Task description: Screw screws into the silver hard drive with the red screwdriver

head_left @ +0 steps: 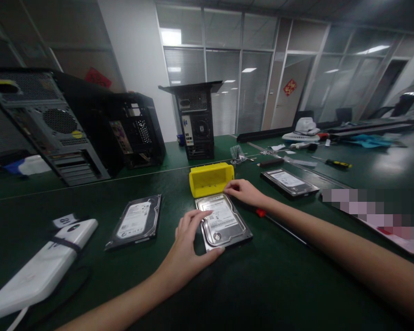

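A silver hard drive (224, 220) with a white label lies flat on the green table in front of me. My left hand (189, 234) steadies it from the left, fingertips over its top and thumb at its near edge. At the drive's far right corner, my right hand (243, 191) has thumb and fingertips pinched together; whatever they hold is too small to make out. Just behind the drive stands a yellow bin (195, 186), its open side towards me, with a few small dark bits inside. A screwdriver (283, 226) with a red handle end lies partly under my right forearm.
Other hard drives lie left (138, 218) and right (288, 181). A white power bank (51, 262) with a strap sits at the left. Computer cases (195, 119) stand behind. A yellow-black screwdriver (338, 163), a plastic bag (238, 155) and a white fan (305, 130) are farther right.
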Demonstrator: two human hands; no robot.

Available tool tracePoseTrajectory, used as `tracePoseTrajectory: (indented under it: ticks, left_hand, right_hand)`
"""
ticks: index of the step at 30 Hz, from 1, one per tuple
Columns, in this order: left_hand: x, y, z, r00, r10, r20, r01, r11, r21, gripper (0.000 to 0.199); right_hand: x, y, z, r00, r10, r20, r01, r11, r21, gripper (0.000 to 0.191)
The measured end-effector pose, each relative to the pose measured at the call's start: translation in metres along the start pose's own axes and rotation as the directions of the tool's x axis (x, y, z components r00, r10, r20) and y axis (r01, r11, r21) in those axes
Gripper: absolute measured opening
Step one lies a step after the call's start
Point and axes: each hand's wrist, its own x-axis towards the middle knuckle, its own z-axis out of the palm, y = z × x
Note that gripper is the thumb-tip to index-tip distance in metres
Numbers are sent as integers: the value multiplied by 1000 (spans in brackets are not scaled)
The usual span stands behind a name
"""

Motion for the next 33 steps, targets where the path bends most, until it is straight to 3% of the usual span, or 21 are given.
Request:
tracePoseTrajectory:
  ticks: [33]
  left_hand:
    - [0, -1, 0, 1000, 2, -5, -2, 1000, -3, 63]
  right_hand:
    - [-2, 2, -1, 1000, -1, -13, 1, 999, 36, 22]
